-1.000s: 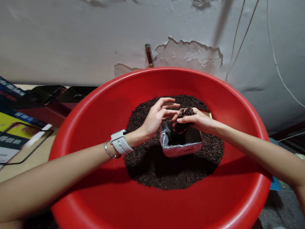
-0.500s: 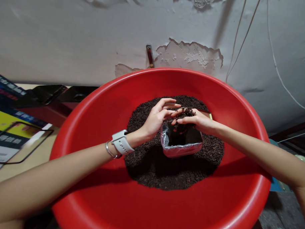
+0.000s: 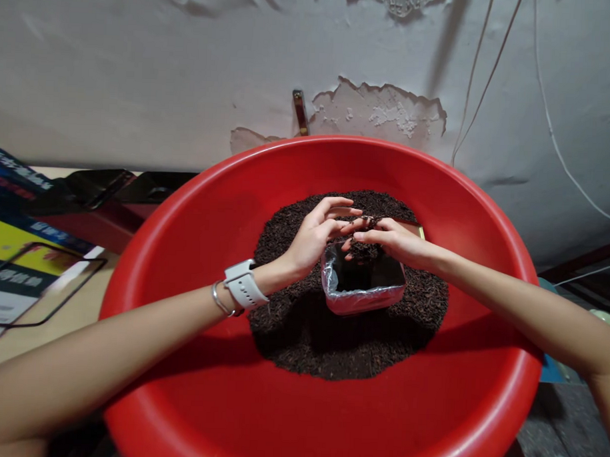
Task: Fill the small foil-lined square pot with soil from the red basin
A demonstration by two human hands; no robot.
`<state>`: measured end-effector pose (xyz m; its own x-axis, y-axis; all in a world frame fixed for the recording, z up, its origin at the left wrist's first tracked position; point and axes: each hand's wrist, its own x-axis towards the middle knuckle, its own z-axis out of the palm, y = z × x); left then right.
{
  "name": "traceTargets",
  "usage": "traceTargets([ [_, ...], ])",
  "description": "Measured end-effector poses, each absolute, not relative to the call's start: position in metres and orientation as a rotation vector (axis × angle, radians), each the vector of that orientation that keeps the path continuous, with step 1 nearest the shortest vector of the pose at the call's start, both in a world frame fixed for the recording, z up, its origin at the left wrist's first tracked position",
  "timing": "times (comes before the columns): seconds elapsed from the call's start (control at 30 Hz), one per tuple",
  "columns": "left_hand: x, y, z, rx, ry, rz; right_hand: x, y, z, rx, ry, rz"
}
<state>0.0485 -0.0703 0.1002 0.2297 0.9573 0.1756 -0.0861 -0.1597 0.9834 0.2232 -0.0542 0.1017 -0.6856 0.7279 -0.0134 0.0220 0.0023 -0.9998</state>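
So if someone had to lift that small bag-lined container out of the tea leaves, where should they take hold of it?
Probably by the two side walls of the container, from above. It sits upright, bedded in the loose leaves, with its near wall exposed. Both the left hand and right hand hover over its far rim, so the near half is freer.

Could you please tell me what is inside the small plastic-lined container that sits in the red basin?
The container looks dark inside, with clear plastic folded over its rim. Dark loose bits drop into it from the right hand. Its bottom and fill level are lost in shadow, and both hands cover its far edge.
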Motion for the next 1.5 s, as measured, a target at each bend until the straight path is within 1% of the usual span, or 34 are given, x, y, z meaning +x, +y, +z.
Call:
traceTargets([
  [0.1, 0.049, -0.070, 0.099, 1.392, 0.895, 1.189, 0.223, -0.053, 0.100, -0.789, -1.764, 1.773],
  [0.33, 0.050, -0.070, 0.099, 1.370, 0.900, 1.200, 0.220, -0.056, 0.108, -0.811, -1.633, 1.981],
  [0.53, 0.050, -0.071, 0.100, 1.365, 0.915, 1.177, 0.222, -0.053, 0.106, -0.865, -1.677, 1.940],
  [0.8, 0.049, -0.071, 0.099, 1.408, 0.899, 1.175, 0.223, -0.058, 0.109, -0.807, -1.898, 1.720],
  [1.03, 0.050, -0.071, 0.100, 1.390, 0.918, 1.167, 0.223, -0.054, 0.110, -0.920, -1.796, 1.790],
  [1.5, 0.050, -0.072, 0.099, 1.419, 0.924, 1.164, 0.227, -0.055, 0.109, -0.822, -1.960, 1.730],
])
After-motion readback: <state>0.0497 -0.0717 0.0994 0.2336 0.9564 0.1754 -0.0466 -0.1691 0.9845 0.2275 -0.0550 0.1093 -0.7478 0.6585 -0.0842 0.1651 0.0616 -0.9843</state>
